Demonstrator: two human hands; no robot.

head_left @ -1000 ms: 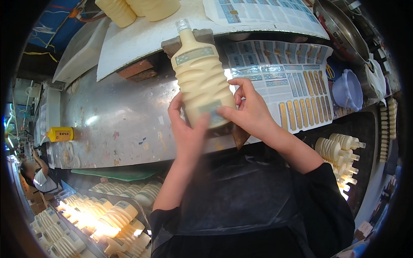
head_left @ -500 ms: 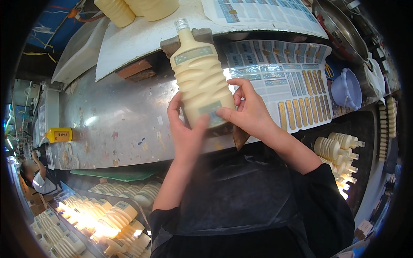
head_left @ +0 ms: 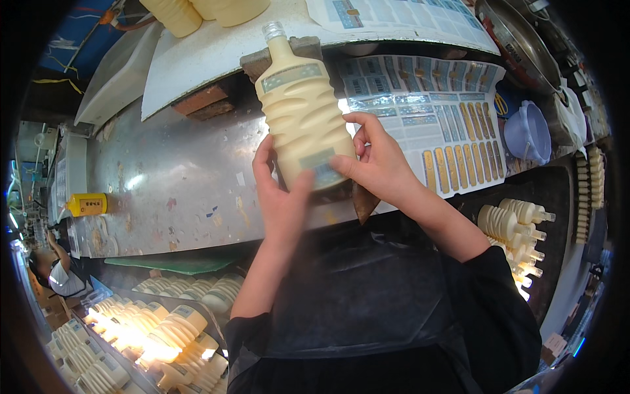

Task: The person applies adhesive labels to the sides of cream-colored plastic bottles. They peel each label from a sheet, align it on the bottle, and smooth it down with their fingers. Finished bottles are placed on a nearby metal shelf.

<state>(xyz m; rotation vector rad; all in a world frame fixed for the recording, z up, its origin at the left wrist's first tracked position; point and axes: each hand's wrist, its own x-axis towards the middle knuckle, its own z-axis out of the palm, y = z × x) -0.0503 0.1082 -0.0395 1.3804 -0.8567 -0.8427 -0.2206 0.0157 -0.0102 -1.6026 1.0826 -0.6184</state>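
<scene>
A cream-coloured bottle (head_left: pixel 305 118) with wavy ridges and a clear threaded neck lies tilted over the metal table, its neck end on a worn block (head_left: pixel 257 65). My left hand (head_left: pixel 279 197) is closed round its lower left side, the thumb blurred over a bluish label (head_left: pixel 317 159) near the base. From the right, my right hand (head_left: pixel 384 164) grips the lower edge, its thumb pressed on the same label and its fingers curled at the side. A patterned label band (head_left: pixel 291 77) crosses the shoulder. Below the base, a pointed brown piece (head_left: pixel 364 202) shows beside my right wrist.
Printed label sheets (head_left: pixel 420 125) lie right of the bottle, with a blue bucket (head_left: pixel 527 133) beyond. A yellow bottle (head_left: pixel 87 205) lies on the metal table (head_left: pixel 151 217) at left. Cream bottles (head_left: pixel 174 331) fill the lower left; more bottles (head_left: pixel 502 223) lie at right. Another person (head_left: pixel 62 272) is far left.
The bottle and both hands appear slightly higher and further left in the picture, as does the whole table. Both hands keep their hold, with the left thumb still blurred over the label.
</scene>
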